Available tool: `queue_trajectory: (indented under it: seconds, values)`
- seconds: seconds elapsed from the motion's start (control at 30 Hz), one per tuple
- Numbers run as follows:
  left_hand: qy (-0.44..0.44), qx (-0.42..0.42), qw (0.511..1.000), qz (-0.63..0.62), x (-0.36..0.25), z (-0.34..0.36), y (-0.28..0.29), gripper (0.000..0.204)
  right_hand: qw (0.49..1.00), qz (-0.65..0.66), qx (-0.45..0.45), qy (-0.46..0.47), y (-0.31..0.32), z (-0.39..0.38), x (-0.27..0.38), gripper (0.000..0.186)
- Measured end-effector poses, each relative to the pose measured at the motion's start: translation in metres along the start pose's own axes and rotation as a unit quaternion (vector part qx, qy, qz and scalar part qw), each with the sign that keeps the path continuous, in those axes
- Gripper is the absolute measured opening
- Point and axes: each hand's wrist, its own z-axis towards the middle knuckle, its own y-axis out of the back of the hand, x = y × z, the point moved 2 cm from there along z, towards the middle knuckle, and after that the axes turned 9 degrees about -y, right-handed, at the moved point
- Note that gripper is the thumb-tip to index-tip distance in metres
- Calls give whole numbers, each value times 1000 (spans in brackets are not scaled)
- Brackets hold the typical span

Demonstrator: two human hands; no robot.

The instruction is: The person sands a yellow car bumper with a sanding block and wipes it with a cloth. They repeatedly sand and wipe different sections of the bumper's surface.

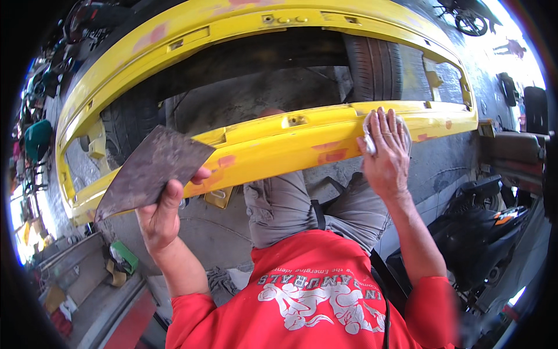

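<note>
My left hand grips a dark, flat, mottled sheet, held tilted over the left part of the front rail of a yellow car bumper. My right hand lies on that rail toward the right, fingers pressed on a crumpled white cloth or pad, partly hidden beneath them. The bumper has reddish patches along its surface, and its curved far bar crosses the top of the view.
Two tires lie beyond the front rail on a concrete floor. A black motorcycle stands at the lower right, another at the upper right. Clutter, including a green box, lines the left. A small distant person is at right.
</note>
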Motion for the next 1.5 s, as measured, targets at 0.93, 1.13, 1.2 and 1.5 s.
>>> queue_trajectory:
  seconds: [0.93, 1.13, 1.2, 1.5]
  values:
    - [33, 27, 999, -7, 10, 3, -32, 32, 992, 113, 32, 41, -12, 4, 47, 50]
    - [15, 53, 996, 63, -4, 14, -39, 36, 941, 301, 73, 137, -31, 1, 161, 56]
    - [30, 43, 997, 51, -1, 15, -41, 36, 948, 276, 60, 147, -31, 5, 124, 52]
    - [43, 42, 998, 9, 16, 19, -50, 33, 993, -110, 36, -14, 4, 52, -217, 29]
